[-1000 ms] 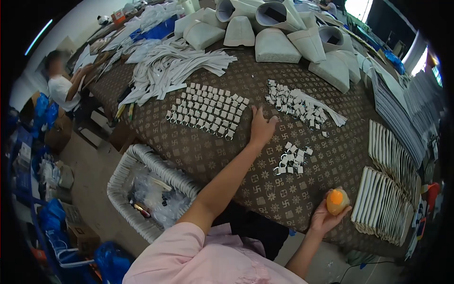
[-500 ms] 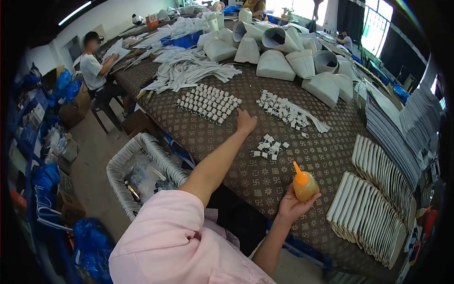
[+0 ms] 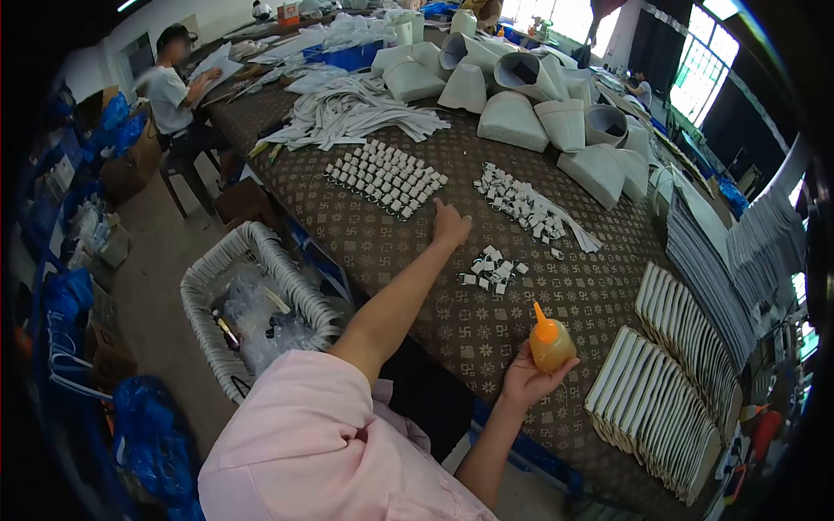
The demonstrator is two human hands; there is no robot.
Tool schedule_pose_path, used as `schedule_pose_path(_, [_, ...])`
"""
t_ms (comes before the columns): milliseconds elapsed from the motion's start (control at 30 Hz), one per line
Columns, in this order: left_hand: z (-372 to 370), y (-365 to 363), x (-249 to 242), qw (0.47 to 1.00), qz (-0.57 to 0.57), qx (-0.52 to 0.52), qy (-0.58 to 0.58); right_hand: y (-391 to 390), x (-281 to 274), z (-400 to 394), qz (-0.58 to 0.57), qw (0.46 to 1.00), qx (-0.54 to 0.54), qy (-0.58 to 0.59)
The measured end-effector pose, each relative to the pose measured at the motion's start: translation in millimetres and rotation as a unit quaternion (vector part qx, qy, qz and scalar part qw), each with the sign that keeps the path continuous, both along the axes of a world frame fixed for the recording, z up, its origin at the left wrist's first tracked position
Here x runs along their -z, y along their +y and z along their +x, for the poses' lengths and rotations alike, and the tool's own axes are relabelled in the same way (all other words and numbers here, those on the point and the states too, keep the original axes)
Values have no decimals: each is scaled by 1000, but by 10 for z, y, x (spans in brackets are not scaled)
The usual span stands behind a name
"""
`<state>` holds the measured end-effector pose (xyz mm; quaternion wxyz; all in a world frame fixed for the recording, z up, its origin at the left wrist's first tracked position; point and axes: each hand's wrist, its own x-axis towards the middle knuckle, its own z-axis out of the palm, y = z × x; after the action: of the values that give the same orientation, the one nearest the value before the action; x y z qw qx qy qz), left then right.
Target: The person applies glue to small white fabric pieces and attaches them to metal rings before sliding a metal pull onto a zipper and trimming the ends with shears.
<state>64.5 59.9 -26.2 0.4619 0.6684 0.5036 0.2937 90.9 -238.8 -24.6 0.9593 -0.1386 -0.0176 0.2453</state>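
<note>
My right hand (image 3: pixel 532 379) is closed around a squeeze bottle (image 3: pixel 553 349) of yellowish liquid, its orange nozzle pointing up and slightly left. Farther forward on the table, my left hand (image 3: pixel 451 227) has its fingers apart, one stretched out beside the right corner of a block of small white square tabs (image 3: pixel 387 180). These tabs lie in neat rows, with dark edges or loops showing. To the right of that hand is a loose heap of similar tabs (image 3: pixel 521 201). A smaller scattered group of tabs (image 3: pixel 492 270) lies between my two hands.
Patterned brown cloth (image 3: pixel 400 260) covers the table. White strips (image 3: pixel 356 113) and large pale hollow forms (image 3: pixel 512 122) are piled at the back. Stacked white-edged pieces (image 3: pixel 651 408) lie at right. A wicker basket (image 3: pixel 195 300) stands left; a person (image 3: pixel 171 95) sits beyond it.
The view has shifted slightly, with the basket and stacked pieces displaced in frame. My left hand stays by the corner of the rows, and my right hand still holds the bottle.
</note>
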Motion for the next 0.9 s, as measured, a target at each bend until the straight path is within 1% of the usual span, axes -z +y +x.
schedule_pose_path(67, [61, 174, 262, 999, 21, 5, -30, -1, 18, 18, 24, 1000, -10, -6])
schedule_pose_path(100, [60, 172, 258, 999, 15, 2, -37, 1, 19, 28, 18, 1000, -13, -13])
schedule_pose_path(167, [-17, 93, 162, 999, 1, 39, -38, 5, 26, 24, 12, 1000, -11, -17])
schedule_pose_path(300, [-239, -56, -42, 997, -11, 64, -36, -31, 54, 20, 16, 999, -21, -33])
schedule_pose_path(367, [-424, -109, -173, 988, -77, 105, -84, -29, 61, 51, 40, 998, -43, -22])
schedule_pose_path(400, [-464, -133, -181, 987, -81, 106, -87, -21, 64, 62, 35, 998, -42, -24])
schedule_pose_path(467, [-560, -175, -158, 985, -71, 112, -107, -18, 63, 51, 64, 994, -75, -38])
schedule_pose_path(500, [-579, -157, -168, 985, -77, 110, -107, -8, 59, 37, 58, 995, -76, -38])
schedule_pose_path(567, [-566, -122, -242, 984, -95, 135, -74, 13, 30, 29, 51, 995, -71, -47])
schedule_pose_path(600, [-614, -116, -362, 980, -114, 153, -57, 26, 3, 19, 45, 995, -71, -49])
schedule_pose_path(667, [-591, -98, -290, 982, -106, 150, -47, 61, -30, -11, 60, 993, -76, -69])
schedule_pose_path(700, [-588, -98, -264, 984, -92, 147, -34, 62, -26, -17, 57, 993, -78, -68])
schedule_pose_path(767, [-603, -95, -248, 982, -99, 154, -40, 46, -27, -11, 62, 993, -81, -57])
schedule_pose_path(833, [-612, -80, -248, 977, -100, 169, -84, 72, -21, -5, 58, 992, -82, -71])
schedule_pose_path(900, [-644, -77, -294, 973, -114, 175, -100, 63, -13, -16, 52, 992, -78, -86])
